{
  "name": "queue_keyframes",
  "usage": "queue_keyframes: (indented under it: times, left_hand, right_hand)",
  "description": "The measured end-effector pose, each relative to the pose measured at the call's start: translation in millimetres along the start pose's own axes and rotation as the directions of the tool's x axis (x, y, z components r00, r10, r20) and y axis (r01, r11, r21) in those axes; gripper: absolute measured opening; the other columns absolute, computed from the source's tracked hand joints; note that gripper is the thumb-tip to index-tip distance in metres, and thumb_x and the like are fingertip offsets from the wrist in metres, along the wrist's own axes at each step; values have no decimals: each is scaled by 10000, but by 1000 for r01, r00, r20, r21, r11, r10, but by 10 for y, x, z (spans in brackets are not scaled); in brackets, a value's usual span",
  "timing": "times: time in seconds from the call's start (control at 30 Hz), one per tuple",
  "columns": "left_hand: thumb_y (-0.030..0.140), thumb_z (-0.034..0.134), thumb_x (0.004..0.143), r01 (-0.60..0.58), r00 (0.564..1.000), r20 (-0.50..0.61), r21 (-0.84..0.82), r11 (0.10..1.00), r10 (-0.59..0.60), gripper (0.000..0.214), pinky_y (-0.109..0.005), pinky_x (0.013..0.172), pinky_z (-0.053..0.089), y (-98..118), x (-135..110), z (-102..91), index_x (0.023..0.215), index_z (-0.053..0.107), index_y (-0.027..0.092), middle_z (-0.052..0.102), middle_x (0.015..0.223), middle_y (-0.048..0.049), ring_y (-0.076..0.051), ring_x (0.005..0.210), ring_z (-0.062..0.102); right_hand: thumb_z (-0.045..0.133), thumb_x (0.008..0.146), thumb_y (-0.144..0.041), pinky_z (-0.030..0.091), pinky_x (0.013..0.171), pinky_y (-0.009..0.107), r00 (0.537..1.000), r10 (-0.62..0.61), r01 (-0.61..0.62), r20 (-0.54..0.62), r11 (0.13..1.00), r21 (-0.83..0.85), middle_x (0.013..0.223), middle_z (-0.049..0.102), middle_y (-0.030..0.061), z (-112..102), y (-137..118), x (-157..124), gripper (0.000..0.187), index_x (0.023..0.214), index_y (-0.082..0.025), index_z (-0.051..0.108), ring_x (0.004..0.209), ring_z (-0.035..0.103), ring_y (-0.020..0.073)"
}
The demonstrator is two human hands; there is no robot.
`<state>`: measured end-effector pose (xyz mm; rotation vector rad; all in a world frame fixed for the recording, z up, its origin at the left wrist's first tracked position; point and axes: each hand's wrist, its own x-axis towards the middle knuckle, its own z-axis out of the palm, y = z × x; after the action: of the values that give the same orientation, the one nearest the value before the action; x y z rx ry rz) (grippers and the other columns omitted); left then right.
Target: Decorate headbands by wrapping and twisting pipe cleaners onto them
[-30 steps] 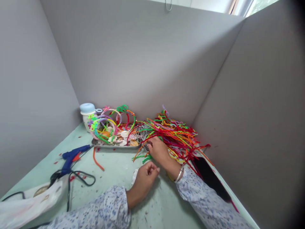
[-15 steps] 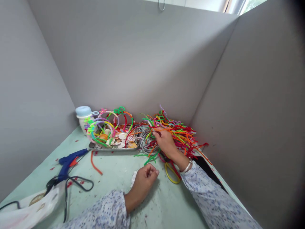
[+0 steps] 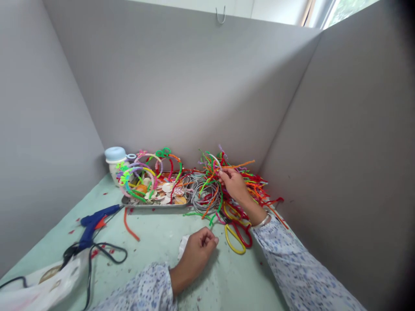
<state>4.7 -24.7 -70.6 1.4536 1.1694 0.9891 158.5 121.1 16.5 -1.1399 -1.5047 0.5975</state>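
Observation:
My right hand (image 3: 234, 184) is raised over a tangled heap of coloured pipe cleaners (image 3: 256, 186) in the back right corner. Its fingers pinch an orange pipe cleaner (image 3: 238, 165) that sticks out to the right. A bundle of thin grey wire loops (image 3: 203, 193) lies just left of that hand. My left hand (image 3: 196, 249) rests on the green table with its fingers curled in, a scrap of white material (image 3: 183, 244) at its near side. Yellow-and-red scissors (image 3: 237, 236) lie between my two arms.
A metal tray (image 3: 155, 204) holds round pieces and wrapped hoops (image 3: 145, 170), with a white jar with a blue lid (image 3: 116, 159) behind it. A blue glue gun (image 3: 94, 220) with black cord and a white plastic bag (image 3: 39, 283) lie at the left. Grey partition walls enclose the table.
My right hand has risen from the table edge of the heap and moved back and right, lifting an orange pipe cleaner. The scissors are now uncovered. My left hand has stayed put.

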Motion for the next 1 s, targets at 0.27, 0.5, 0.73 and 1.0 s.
queue_keyframes:
  times: [0.27, 0.5, 0.73, 1.0]
  left_hand:
    - [333, 543, 794, 2, 1000, 26, 2, 1000, -2, 204, -221, 507, 248, -7, 8, -7, 672, 528, 171, 375, 546, 64, -107, 523, 332]
    - [326, 547, 790, 14, 999, 30, -6, 1000, -14, 191, -217, 503, 252, -19, 22, -10, 683, 538, 169, 393, 553, 62, -107, 527, 343]
    - [306, 541, 796, 14, 1000, 28, 12, 1000, -14, 186, -219, 509, 260, -4, 15, -6, 672, 533, 169, 387, 550, 63, -108, 531, 337]
    - [295, 542, 800, 14, 1000, 8, 23, 1000, -14, 182, -219, 511, 254, -18, 26, -11, 670, 534, 169, 391, 556, 61, -106, 535, 337]
  right_hand:
    - [571, 813, -437, 474, 596, 281, 999, 38, -40, 21, 996, 82, 661, 660, 15, -9, 106, -5, 276, 778, -181, 667, 593, 582, 168]
    - [537, 824, -506, 464, 584, 260, 996, 79, -84, 30, 968, 237, 707, 649, 19, -16, 141, 15, 347, 746, -179, 622, 591, 571, 141]
    - [553, 815, -547, 463, 598, 258, 992, 108, -124, 64, 928, 351, 691, 648, 27, -19, 218, 19, 403, 685, -175, 633, 593, 565, 135]
    - [448, 844, -614, 509, 659, 324, 985, 147, -172, 89, 874, 454, 726, 679, 58, -8, 206, -84, 466, 683, -201, 592, 662, 622, 185]
